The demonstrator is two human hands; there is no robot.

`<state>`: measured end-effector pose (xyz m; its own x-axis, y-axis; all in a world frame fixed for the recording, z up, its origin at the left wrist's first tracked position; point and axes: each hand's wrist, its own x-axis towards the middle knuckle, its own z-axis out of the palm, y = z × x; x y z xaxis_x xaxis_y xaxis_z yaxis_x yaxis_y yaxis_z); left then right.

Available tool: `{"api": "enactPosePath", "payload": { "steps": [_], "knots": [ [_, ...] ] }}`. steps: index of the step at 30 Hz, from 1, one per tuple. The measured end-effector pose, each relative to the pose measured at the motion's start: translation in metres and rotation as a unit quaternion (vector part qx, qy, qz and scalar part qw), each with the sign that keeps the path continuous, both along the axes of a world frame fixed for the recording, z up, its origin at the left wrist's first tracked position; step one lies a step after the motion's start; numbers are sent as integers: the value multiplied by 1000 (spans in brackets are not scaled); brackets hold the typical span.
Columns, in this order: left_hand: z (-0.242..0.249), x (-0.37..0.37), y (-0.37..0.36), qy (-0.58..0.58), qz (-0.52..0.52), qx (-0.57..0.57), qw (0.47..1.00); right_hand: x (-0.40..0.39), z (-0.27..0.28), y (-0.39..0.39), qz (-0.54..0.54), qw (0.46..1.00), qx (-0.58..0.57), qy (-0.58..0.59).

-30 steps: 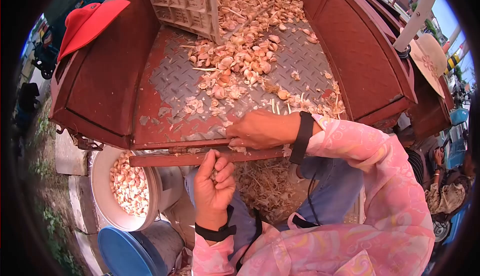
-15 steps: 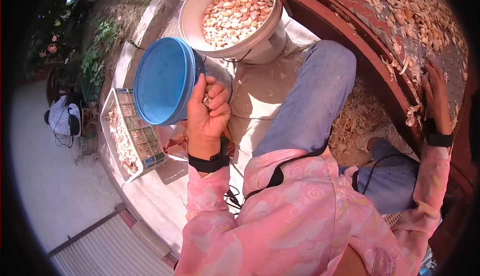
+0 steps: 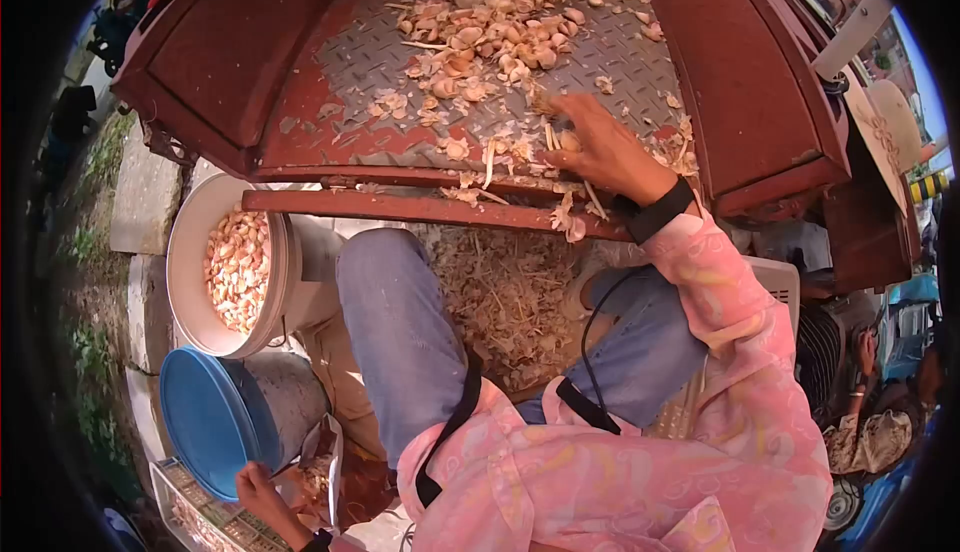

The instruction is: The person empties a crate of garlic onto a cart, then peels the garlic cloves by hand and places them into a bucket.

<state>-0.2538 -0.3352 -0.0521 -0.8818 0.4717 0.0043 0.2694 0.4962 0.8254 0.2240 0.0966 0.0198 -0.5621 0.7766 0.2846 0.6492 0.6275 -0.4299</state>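
Observation:
My right hand [image 3: 612, 152] reaches over the metal truck bed [image 3: 350, 62], fingers curled around a pale piece of garlic [image 3: 568, 140], partly hidden by the hand. Loose garlic cloves [image 3: 500, 47] and papery skins spread beyond it. Low on the left, my left hand [image 3: 268, 504] shows only in part, fingers bunched together beside the blue lid [image 3: 205, 422] of a bucket. Whatever it holds, if anything, is hidden. Close to that hand stands an open bag [image 3: 335, 472] with garlic scraps inside.
A white bucket [image 3: 275, 282] of separated cloves stands beyond the blue-lidded one. Skins and stalks [image 3: 510, 302] cover the ground between my legs. A plastic crate [image 3: 190, 512] sits at lower left. The bed's red edge [image 3: 430, 209] runs above my knees. Another person's arm [image 3: 860, 382] shows at right.
My view has swung right toward the truck bed. My left hand, earlier raised in a fist around garlic, is now lower beside the bucket. My right hand has curled onto garlic.

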Motion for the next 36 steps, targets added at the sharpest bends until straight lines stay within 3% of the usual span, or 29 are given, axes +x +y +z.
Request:
{"api": "enactPosePath", "payload": {
  "steps": [3,7,11,13,15,16,18,21,23,24,27,32,36],
  "knots": [
    [44,44,85,19,-63,-12,998,11,13,-3,-76,995,-26,-54],
    [84,134,195,-39,-293,92,951,12,0,0,-16,998,-52,-28],
    [89,218,280,-172,-440,130,872,7,-9,-1,32,999,-6,32],
    [90,257,313,-273,-471,144,826,-1,4,-11,59,997,-8,41],
    [86,279,338,-427,-466,115,766,-11,8,-22,149,978,13,145],
    [76,282,348,-425,-460,113,771,-17,7,-27,166,975,18,146],
    [58,285,362,-516,-488,168,683,-23,4,-33,152,974,22,164],
    [49,282,358,-490,-471,168,714,-20,6,-36,130,972,-2,194],
    [52,287,352,-441,-486,174,734,-12,10,-33,149,951,-157,221],
    [54,289,349,-391,-500,183,750,-14,9,-33,126,942,-191,245],
    [63,286,349,-390,-522,150,744,-8,22,-37,145,924,-291,202],
    [60,282,348,-419,-521,156,727,-15,20,-40,112,908,-356,192],
    [61,284,345,-410,-505,161,742,-19,15,-41,117,926,-297,199]
  ]
}}
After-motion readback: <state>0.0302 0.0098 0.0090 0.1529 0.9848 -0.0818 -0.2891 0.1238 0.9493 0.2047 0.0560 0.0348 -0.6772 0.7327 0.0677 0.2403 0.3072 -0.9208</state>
